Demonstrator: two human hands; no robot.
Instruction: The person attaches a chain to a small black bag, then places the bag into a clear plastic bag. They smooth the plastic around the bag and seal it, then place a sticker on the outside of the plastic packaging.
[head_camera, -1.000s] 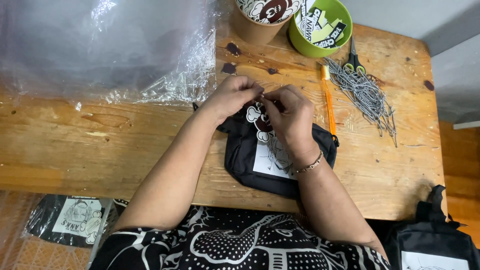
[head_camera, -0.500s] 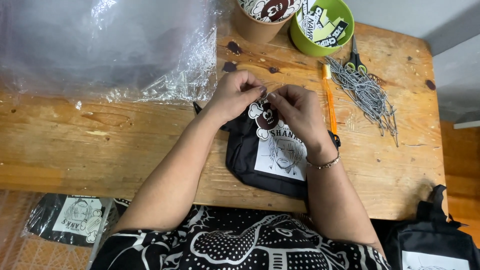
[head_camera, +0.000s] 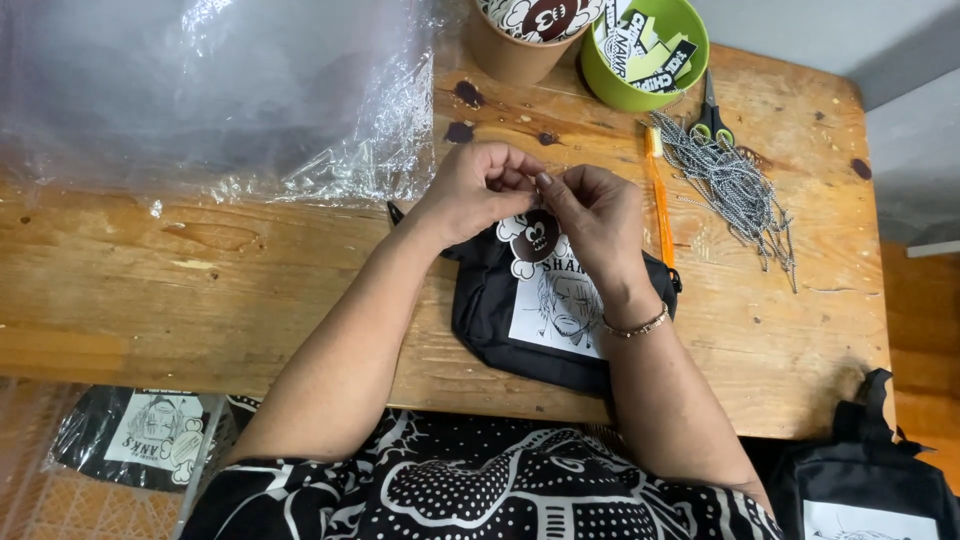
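Note:
A small black pouch (head_camera: 490, 320) with a white printed panel lies on the wooden table (head_camera: 200, 290) in front of me. A skull-shaped tag (head_camera: 530, 240) hangs at its top edge. My left hand (head_camera: 480, 190) and my right hand (head_camera: 590, 215) meet just above the tag, fingertips pinched together on something small at the pouch's top; what they pinch is hidden by the fingers. A thin bracelet circles my right wrist.
A heap of clear plastic bags (head_camera: 220, 90) covers the table's far left. At the back stand a brown cup (head_camera: 530, 30) and a green bowl (head_camera: 650, 50) of tags. Scissors (head_camera: 712, 115), a pile of ball chains (head_camera: 730, 185) and an orange stick (head_camera: 660, 190) lie right. More pouches sit below.
Both hands have lifted slightly toward the far side, uncovering the skull tag and the printed panel. The pouch stays in place.

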